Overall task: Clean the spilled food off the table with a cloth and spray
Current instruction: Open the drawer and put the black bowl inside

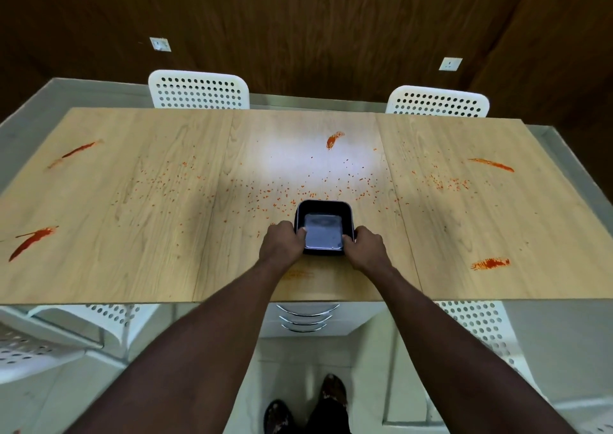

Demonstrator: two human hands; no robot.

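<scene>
a long wooden tabletop (132,268) runs left to right across the middle of the frame, dirtied with spilled food. small orange crumbs (282,195) are scattered over its centre, thickest just beyond a black tub (323,205), and thin out to left and right.

red sauce streaks lie further out. the upper-left smear (79,150) is long and thin and slants from lower left to upper right. the left smear (33,241) slants the same way, thicker at its upper end. the top-centre smear (334,138) is short and curved, also rising to the right. the upper-right smear (492,165) slants down to the right. the lower-right smear (490,263) lies almost level, left to right. a faint smear (298,273) sits near the front edge between the forearms.

the tub stands upright at centre, opening upward, roughly square, so no long axis is clear. the left hand (280,243) grips its near left corner and the right hand (366,246) its near right corner, thumbs hooked inside the rim and fingers curled round the outside.

two white perforated chairs (198,90) stand at the far side. white drawers (306,317) show under the front edge, and shoes (331,397) at the bottom centre.
</scene>
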